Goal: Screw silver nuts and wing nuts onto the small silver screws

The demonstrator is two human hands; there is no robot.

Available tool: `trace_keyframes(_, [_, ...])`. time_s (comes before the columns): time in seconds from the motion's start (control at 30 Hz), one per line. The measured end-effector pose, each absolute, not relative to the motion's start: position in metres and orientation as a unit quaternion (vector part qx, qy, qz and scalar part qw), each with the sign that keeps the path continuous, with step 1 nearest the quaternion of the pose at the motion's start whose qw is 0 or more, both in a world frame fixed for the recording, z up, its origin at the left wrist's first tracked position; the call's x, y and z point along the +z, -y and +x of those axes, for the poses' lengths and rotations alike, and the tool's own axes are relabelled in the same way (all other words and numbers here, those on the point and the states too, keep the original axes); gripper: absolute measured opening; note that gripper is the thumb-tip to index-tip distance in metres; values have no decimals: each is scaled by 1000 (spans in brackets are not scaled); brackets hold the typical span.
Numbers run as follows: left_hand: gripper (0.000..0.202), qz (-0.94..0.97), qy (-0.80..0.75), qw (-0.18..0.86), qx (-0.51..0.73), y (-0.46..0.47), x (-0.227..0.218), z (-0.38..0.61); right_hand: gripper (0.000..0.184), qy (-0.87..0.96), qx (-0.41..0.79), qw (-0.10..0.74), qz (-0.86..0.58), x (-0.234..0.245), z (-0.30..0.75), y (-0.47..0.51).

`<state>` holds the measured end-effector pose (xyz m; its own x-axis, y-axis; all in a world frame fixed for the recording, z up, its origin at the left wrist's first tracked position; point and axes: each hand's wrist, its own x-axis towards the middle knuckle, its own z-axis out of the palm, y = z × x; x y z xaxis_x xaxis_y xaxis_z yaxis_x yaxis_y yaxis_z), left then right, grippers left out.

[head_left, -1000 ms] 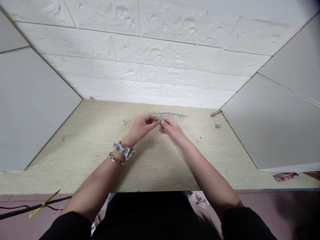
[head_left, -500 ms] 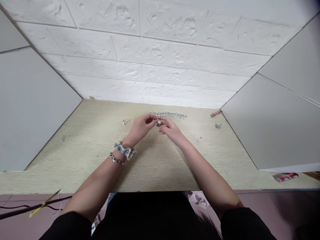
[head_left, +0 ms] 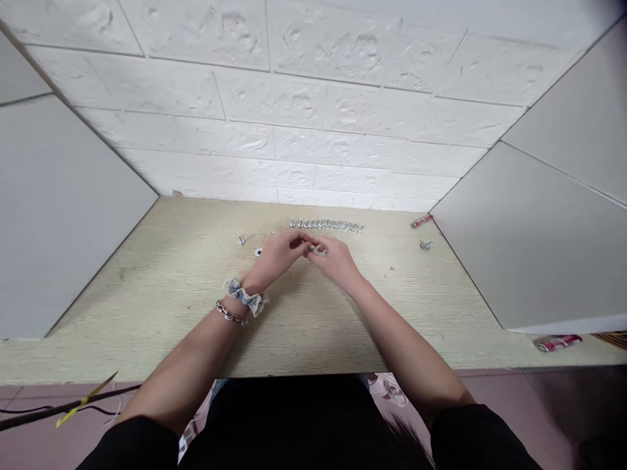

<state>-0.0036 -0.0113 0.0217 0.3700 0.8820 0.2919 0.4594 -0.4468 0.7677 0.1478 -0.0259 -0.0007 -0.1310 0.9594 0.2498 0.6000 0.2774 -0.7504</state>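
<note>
My left hand [head_left: 283, 254] and my right hand [head_left: 336, 259] meet fingertip to fingertip above the board, both closed in a pinch. Between the fingers a bit of a small silvery bolt [head_left: 311, 248] shows; the rest of it is covered. Just behind the hands several silver bolts [head_left: 327, 224] are lined up in a row. A flat washer [head_left: 258, 252] lies at the left hand's outer side, partly hidden by it. Farther left a single bolt [head_left: 240, 240] stands by itself.
A small heap of metal hardware [head_left: 425, 245] lies to the right. One red battery [head_left: 421, 221] rests by the right panel [head_left: 548, 248], another red battery [head_left: 559, 343] near the front edge. A white brick-pattern wall [head_left: 294, 137] closes the back, a grey panel [head_left: 73, 228] the left.
My right hand's fingers, spread a little before, have closed in on the bolt. Both hands sit slightly lower, and the washer beside the left hand has come into view.
</note>
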Motion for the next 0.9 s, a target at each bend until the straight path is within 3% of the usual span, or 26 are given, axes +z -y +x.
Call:
trace_keyframes(0.2, [14,700,-464,375,393,7,17,-3,27,688,271,357,-571,-1,150,27])
trace_keyframes(0.47, [11,499,-401,642,421,4,13,-1,13,679,265,430,-532,1,148,30])
trace_keyframes(0.9, [13,412,-368,745,373,-2,4,-2,24,719,211,458,-479,-1,149,29])
